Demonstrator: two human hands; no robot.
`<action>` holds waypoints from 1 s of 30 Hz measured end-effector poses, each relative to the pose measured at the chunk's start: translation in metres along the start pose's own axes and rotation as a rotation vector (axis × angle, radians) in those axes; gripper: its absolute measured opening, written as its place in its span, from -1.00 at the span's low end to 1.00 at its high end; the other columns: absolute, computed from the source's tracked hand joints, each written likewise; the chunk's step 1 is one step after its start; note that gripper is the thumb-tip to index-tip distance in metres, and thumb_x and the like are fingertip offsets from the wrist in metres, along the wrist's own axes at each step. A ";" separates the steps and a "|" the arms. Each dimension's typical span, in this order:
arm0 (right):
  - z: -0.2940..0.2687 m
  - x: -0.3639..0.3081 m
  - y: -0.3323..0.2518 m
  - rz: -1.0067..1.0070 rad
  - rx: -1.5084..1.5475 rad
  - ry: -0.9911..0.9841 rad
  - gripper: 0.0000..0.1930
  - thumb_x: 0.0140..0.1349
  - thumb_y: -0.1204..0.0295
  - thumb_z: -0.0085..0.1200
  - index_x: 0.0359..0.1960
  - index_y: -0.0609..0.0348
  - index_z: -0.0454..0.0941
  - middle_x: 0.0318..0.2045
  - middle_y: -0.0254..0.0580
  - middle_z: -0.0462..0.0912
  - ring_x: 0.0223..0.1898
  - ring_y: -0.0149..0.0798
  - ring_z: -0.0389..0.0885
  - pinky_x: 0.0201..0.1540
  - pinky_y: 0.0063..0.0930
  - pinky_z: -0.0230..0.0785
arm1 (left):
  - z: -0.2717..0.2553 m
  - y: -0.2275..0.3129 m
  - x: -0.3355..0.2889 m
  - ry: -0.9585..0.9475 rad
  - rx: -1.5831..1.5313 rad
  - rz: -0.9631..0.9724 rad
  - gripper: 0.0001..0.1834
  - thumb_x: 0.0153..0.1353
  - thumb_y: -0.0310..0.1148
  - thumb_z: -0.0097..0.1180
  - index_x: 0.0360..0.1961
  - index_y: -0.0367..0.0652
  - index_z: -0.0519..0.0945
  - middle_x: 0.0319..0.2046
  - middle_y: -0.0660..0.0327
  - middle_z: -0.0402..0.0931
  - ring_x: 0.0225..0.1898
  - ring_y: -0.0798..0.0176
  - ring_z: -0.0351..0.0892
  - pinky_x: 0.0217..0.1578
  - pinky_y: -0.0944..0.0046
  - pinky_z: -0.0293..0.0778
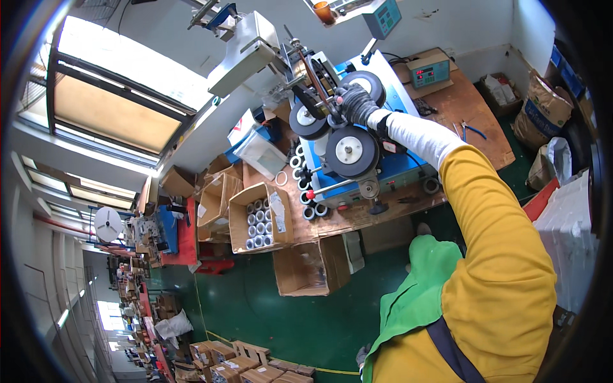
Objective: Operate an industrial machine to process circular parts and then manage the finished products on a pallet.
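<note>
My right hand point(357, 105), in a dark grey glove with a white sleeve behind it, reaches onto a coil winding machine point(396, 86) with a blue and white body. Its fingers are curled among three black rollers, beside a small dark ring point(334, 120); what they grip is hidden. The rollers are a near one point(352, 152), a left one point(308, 121) and a far one point(365, 86). My left hand point(363, 354), also in a dark glove, hangs low beside my green apron point(418, 274), mostly covered, and its fingers do not show clearly.
Several white-edged rings point(295, 162) line the machine's left side on the wooden table point(491, 131). A cardboard box point(281, 223) holds rows of rings; an open box point(300, 271) sits below. Blue-handled pliers point(474, 132) and a control box point(430, 75) lie to the right.
</note>
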State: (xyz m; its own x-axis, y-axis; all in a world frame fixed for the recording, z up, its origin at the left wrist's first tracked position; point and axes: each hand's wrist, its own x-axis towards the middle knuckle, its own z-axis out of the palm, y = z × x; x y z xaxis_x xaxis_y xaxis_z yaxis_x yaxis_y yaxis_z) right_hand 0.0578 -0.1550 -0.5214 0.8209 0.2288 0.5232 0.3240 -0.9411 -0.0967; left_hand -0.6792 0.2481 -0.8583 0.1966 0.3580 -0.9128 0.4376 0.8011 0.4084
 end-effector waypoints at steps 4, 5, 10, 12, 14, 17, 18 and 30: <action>0.000 -0.003 -0.004 0.046 0.026 0.014 -0.77 0.02 0.24 -0.06 -0.39 0.07 0.53 -0.30 -0.21 0.50 -0.12 -0.21 0.42 -0.11 -0.29 0.27 | 0.005 0.002 0.007 0.040 -0.027 0.011 -0.49 0.14 -0.33 -0.14 0.13 -0.18 0.12 0.07 0.03 0.28 0.05 -0.12 0.30 0.02 -0.18 0.28; -0.003 -0.006 0.002 0.055 0.022 0.015 -0.77 0.02 0.24 -0.06 -0.39 0.07 0.53 -0.30 -0.21 0.50 -0.12 -0.21 0.42 -0.11 -0.29 0.27 | 0.008 0.006 0.012 0.037 -0.017 0.013 -0.49 0.14 -0.33 -0.14 0.13 -0.18 0.12 0.07 0.03 0.28 0.05 -0.12 0.30 0.02 -0.18 0.28; -0.005 -0.002 -0.003 0.053 0.011 0.036 -0.74 0.03 0.19 -0.08 -0.41 0.07 0.53 -0.32 -0.19 0.51 -0.13 -0.20 0.42 -0.14 -0.27 0.26 | 0.003 0.003 0.016 0.053 -0.033 0.003 -0.54 0.09 -0.32 -0.05 0.02 -0.28 0.25 -0.01 0.04 0.36 -0.05 -0.10 0.38 -0.05 -0.22 0.30; -0.003 -0.001 -0.004 0.055 0.016 0.050 -0.74 0.03 0.18 -0.09 -0.41 0.07 0.53 -0.32 -0.18 0.51 -0.13 -0.19 0.42 -0.14 -0.26 0.26 | -0.004 -0.002 0.031 0.026 -0.055 -0.006 -0.54 0.10 -0.30 -0.06 0.01 -0.28 0.28 -0.01 0.05 0.37 -0.04 -0.09 0.38 -0.06 -0.23 0.29; 0.001 -0.001 -0.002 0.060 0.020 0.041 -0.73 0.03 0.17 -0.09 -0.41 0.07 0.54 -0.31 -0.17 0.51 -0.13 -0.19 0.42 -0.13 -0.26 0.26 | -0.004 -0.002 0.035 -0.007 -0.074 -0.014 -0.55 0.10 -0.28 -0.06 0.00 -0.29 0.30 -0.02 0.06 0.38 -0.03 -0.07 0.37 -0.07 -0.24 0.28; 0.004 -0.003 -0.001 0.077 0.040 0.092 -0.73 0.04 0.18 -0.09 -0.40 0.07 0.54 -0.30 -0.16 0.51 -0.12 -0.18 0.42 -0.12 -0.25 0.26 | 0.000 -0.003 0.030 0.016 -0.051 -0.043 -0.57 0.12 -0.24 -0.09 -0.03 -0.28 0.34 -0.01 0.07 0.38 -0.01 -0.05 0.35 -0.05 -0.25 0.26; 0.002 -0.004 -0.001 0.078 0.035 0.089 -0.73 0.04 0.18 -0.09 -0.40 0.07 0.54 -0.30 -0.16 0.51 -0.12 -0.18 0.42 -0.12 -0.25 0.26 | 0.006 -0.001 0.027 0.022 -0.014 -0.042 -0.57 0.13 -0.23 -0.11 -0.02 -0.27 0.34 -0.01 0.08 0.37 0.00 -0.06 0.35 -0.05 -0.25 0.25; 0.001 -0.005 0.001 0.070 0.014 0.031 -0.73 0.04 0.20 -0.08 -0.36 0.08 0.53 -0.24 -0.14 0.50 -0.10 -0.16 0.42 -0.08 -0.23 0.24 | 0.044 0.006 0.002 -0.030 0.100 -0.013 -0.54 0.16 -0.21 -0.14 0.09 -0.09 0.21 0.03 0.09 0.35 0.05 -0.01 0.32 -0.05 -0.20 0.25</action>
State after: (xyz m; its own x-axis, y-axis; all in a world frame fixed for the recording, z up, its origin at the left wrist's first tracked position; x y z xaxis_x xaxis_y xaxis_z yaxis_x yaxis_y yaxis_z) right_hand 0.0542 -0.1568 -0.5251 0.8271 0.1546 0.5404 0.2731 -0.9508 -0.1460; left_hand -0.6376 0.2323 -0.8577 0.2158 0.3318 -0.9183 0.5251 0.7535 0.3956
